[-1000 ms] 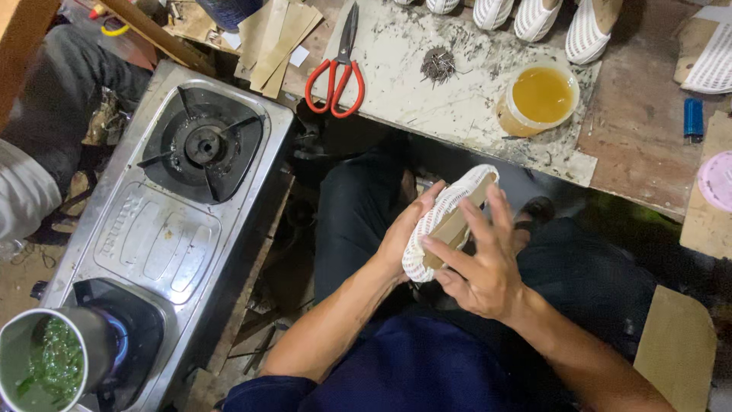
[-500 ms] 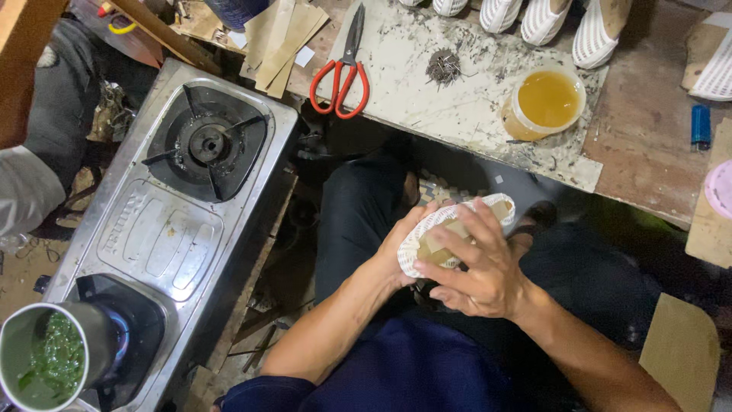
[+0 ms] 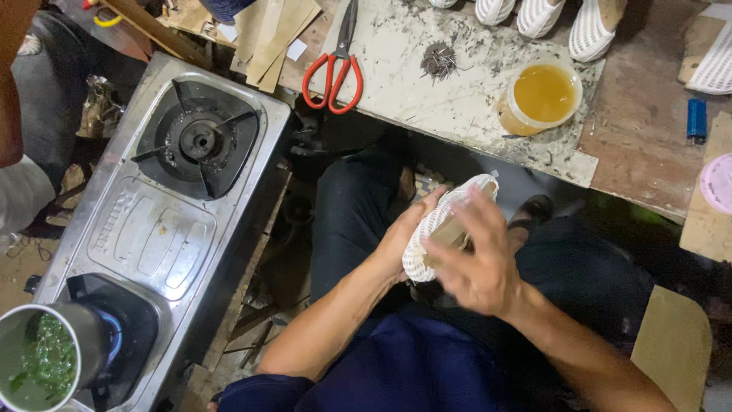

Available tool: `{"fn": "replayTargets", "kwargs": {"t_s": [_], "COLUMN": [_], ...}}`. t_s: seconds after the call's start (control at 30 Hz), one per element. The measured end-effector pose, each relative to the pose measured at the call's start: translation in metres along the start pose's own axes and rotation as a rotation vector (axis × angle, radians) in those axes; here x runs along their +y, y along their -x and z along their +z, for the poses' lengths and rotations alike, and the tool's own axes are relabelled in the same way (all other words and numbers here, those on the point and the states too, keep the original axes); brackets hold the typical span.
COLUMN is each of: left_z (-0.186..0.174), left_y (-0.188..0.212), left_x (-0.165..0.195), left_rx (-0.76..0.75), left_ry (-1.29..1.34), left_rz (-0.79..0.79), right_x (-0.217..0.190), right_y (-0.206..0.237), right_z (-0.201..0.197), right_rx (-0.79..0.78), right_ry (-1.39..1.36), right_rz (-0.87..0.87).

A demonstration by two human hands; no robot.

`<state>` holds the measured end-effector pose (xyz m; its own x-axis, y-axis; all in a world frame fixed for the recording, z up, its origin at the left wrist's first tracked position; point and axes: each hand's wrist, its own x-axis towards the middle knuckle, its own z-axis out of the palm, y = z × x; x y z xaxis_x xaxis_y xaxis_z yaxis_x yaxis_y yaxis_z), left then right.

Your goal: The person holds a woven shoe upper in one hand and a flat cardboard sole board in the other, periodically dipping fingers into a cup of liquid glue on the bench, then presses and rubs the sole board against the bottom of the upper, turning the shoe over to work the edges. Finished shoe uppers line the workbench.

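Both hands (image 3: 450,252) together over lap

Two-burner steel gas stove (image 3: 152,229) fills the left side, with a metal pot (image 3: 42,362) of green stuff (herbs maybe, can't tell) at 7 o'clock. Red-handled scissors (image 3: 335,65) sit at 12 on the speckled worktop (image 3: 473,114), plus a tub of yellow liquid (image 3: 541,95) at 1 and a blue lighter (image 3: 695,120) at 2.

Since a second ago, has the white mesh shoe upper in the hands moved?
Yes. The white mesh shoe upper has dropped lower and tilted flatter, further from the pale worktable edge, with the right hand across it.
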<state>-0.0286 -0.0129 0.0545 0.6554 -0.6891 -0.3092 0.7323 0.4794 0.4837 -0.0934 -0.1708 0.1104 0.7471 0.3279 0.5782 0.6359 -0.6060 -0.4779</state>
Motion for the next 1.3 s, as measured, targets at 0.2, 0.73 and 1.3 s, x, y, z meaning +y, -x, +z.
{"fn": "replayTargets", "kwargs": {"t_s": [0.2,0.73,1.3], "left_z": [-0.008,-0.033,-0.031], "left_y": [-0.001,-0.006,0.009], "left_x": [-0.002,-0.014,0.009], "left_rx": [0.0,0.021,-0.03], "left_ry": [0.018,0.34,0.335], "left_rz": [-0.033,-0.18,-0.301], "right_x": [0.005,0.002,0.14], "right_y": [-0.011,-0.001,-0.053], "right_z": [-0.008,0.001,-0.065], "right_rx": [-0.035,-0.088,0.071], "right_ry": [-0.059,0.003,0.519], "right_rz": [-0.161,-0.116,0.324]}}
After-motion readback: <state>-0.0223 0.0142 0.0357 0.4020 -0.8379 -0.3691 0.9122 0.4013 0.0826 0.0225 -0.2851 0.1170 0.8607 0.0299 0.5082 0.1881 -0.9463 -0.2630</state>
